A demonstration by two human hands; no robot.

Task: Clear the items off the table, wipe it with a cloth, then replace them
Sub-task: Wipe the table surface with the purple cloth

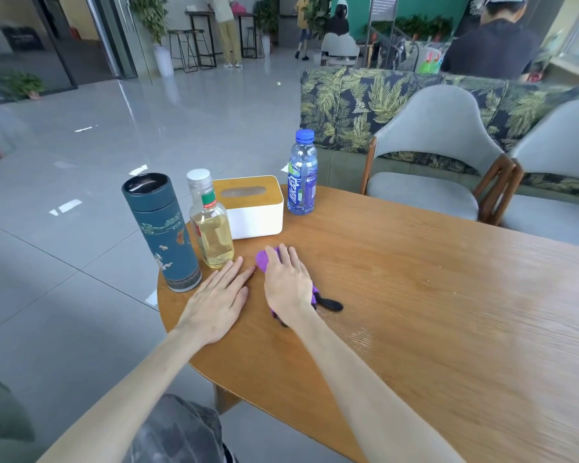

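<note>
The right hand [286, 282] pressed flat on the purple cloth [263, 259]; the left hand [219, 300] lay flat, fingers released, just beside it on the table [448, 312].

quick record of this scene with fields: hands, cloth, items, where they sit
left hand: flat on the table, fingers straight
right hand: pressing on the purple cloth
items: teal flask, oil bottle, tissue box, blue drink bottle
where: all four upright, grouped at the table's far left end
</note>
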